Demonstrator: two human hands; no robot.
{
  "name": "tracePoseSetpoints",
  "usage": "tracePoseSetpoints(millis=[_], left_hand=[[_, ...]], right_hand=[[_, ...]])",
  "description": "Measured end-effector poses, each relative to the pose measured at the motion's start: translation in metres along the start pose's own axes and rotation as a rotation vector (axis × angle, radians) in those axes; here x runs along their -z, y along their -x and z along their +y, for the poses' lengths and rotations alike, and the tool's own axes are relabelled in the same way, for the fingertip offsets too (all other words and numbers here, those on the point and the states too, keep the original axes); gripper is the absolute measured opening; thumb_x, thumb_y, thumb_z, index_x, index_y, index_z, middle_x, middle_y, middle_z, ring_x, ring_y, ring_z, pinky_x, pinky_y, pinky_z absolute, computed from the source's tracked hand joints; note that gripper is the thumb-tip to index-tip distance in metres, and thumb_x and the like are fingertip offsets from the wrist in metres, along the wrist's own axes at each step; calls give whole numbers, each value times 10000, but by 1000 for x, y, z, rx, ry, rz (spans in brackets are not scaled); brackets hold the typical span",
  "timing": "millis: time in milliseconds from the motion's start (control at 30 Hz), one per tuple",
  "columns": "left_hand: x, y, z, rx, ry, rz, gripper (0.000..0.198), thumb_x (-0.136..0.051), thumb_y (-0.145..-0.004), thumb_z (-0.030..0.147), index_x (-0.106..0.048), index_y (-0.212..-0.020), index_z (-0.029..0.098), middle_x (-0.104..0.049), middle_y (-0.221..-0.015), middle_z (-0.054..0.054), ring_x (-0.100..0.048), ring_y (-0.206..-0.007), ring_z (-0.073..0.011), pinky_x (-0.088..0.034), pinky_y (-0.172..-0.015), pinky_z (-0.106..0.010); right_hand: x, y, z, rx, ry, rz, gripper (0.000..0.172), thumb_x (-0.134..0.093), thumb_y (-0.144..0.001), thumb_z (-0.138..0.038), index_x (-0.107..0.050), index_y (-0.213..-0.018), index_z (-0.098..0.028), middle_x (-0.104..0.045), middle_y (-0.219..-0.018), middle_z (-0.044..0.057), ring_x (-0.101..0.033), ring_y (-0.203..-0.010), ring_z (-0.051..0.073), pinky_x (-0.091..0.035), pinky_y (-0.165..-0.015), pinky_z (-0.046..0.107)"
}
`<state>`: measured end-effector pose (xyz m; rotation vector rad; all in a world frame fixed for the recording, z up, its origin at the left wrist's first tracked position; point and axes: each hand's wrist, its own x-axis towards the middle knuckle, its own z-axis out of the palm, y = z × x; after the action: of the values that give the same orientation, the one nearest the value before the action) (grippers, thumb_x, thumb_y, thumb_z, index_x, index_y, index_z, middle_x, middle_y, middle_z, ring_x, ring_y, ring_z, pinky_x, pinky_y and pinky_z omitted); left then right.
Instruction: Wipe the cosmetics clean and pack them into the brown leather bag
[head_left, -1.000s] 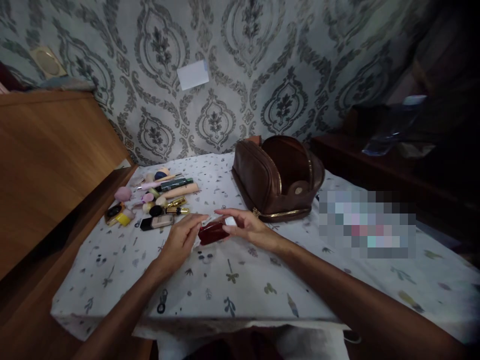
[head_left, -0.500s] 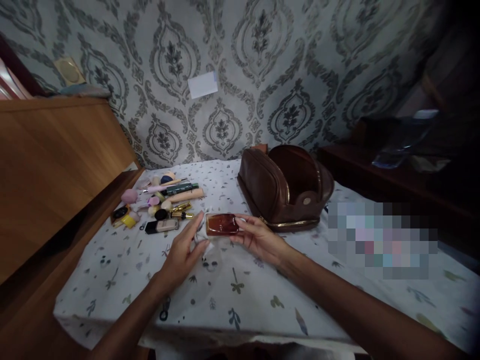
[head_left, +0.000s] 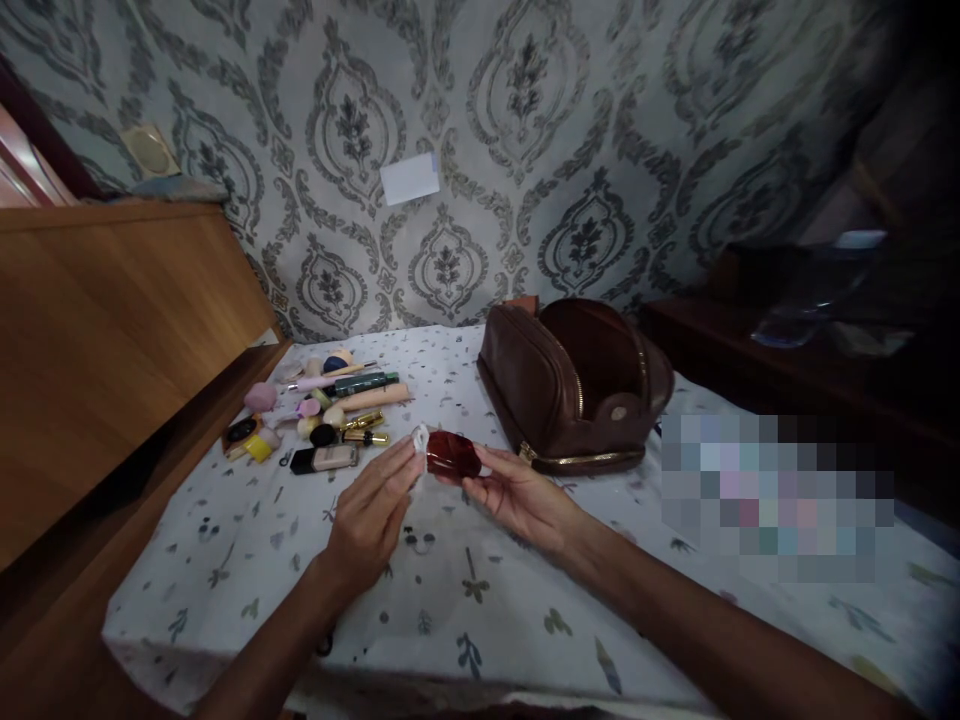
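My right hand [head_left: 517, 497] grips the right end of a small reddish-brown glass bottle [head_left: 452, 456], which looks like a perfume bottle and lies roughly level above the table. My left hand [head_left: 377, 500] is closed on a crumpled white wipe [head_left: 420, 438] pressed to the bottle's left end. Left of my hands is a loose group of cosmetics: a foundation bottle [head_left: 334, 458] with a black cap, gold tubes [head_left: 365, 437], a dark green tube [head_left: 366, 382] and a peach tube [head_left: 375, 397]. An unzipped brown toiletry bag [head_left: 525, 375] stands behind my right hand.
A white patterned cloth [head_left: 420, 620] covers the table. A wooden panel [head_left: 127, 330] borders it on the left, and the papered wall [head_left: 450, 150] stands behind. A clear plastic bottle [head_left: 810, 290] lies on a dark surface at right. One patch at right is blurred out.
The bottle has turned in my right hand and shows a darker red side. My left hand has rolled over, with its back now up and the wipe at the bottle's upper left end.
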<state>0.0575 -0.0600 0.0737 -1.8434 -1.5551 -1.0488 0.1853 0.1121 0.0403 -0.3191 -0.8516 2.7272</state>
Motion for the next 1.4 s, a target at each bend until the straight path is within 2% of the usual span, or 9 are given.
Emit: tracePoseSetpoints(millis=[267,400,500,667,800,900,1067,1233,1400], left_hand=[[6,-7,-11,28,23,-172,586,-532,-938,126,-352,-1484,239,-530,-1443,-107,-472,-1358,-213,-438,-1118,-387],[0,-3,-16,256,114,-190,534,-556,-944,291,-406,-1454,242,-531,-1444,-106,-518,-1319,-233,-459,-1078,-393],[-4,-3,-12,534,237,-182,511,-597,-911,371,-503,-1386,207,-630,-1334,-109,-611,-1202,-251,-491,-1014,-389],[-7,-8,-2,843,534,-111,457,-612,-880,394,-590,-1284,179,-695,-1221,-65,-640,-1109,-237,-478,-1003,-382],[-7,-11,0,918,677,-170,428,-593,-878,428,-630,-1211,162,-722,-1135,-70,-666,-1014,-238,-513,-927,-365],[-6,-9,-3,915,660,-233,408,-574,-884,447,-647,-1169,164,-727,-1091,-60,-652,-1029,-240,-496,-943,-365],[-3,-7,-10,927,518,-291,423,-618,-818,502,-661,-1087,178,-725,-1064,-58,-649,-1006,-261,-496,-940,-389],[-6,-20,-12,973,471,-284,468,-583,-805,573,-610,-1119,227,-671,-1202,-79,-591,-1185,-294,-497,-947,-390],[-35,-41,-5,879,481,-364,435,-525,-830,577,-598,-1119,259,-675,-1186,-85,-566,-1226,-315,-491,-921,-400]], right_hand=[[-3,4,-5,24,90,-53,219,-776,-788,-237,-726,-957,-106,-759,-965,100,-744,-827,160,-606,-691,174],[-5,4,-5,40,117,-52,234,-794,-763,-249,-723,-939,-111,-758,-959,95,-741,-829,165,-604,-708,195],[-7,4,-5,78,144,-42,279,-823,-723,-267,-718,-939,-125,-755,-931,81,-735,-788,157,-602,-691,203],[-9,3,0,263,271,16,333,-811,-728,-337,-695,-993,-172,-738,-970,62,-704,-813,164,-607,-711,281],[-9,8,0,431,626,36,433,-719,-805,-431,-659,-1170,-207,-710,-1079,72,-692,-863,196,-585,-794,351],[-12,16,0,663,1029,45,385,-642,-872,-372,-638,-1225,-218,-680,-1183,97,-657,-1026,240,-517,-945,410],[-19,32,-3,888,1450,-122,413,-490,-953,-241,-507,-1365,-236,-643,-1225,121,-607,-1128,232,-495,-973,395],[-26,54,-39,960,1574,-19,392,-492,-960,-262,-499,-1350,-226,-650,-1195,111,-625,-1069,226,-508,-923,360],[-41,81,-122,903,1648,367,364,-516,-942,-367,-537,-1264,-201,-685,-894,53,-614,-695,174,-483,-620,280]])
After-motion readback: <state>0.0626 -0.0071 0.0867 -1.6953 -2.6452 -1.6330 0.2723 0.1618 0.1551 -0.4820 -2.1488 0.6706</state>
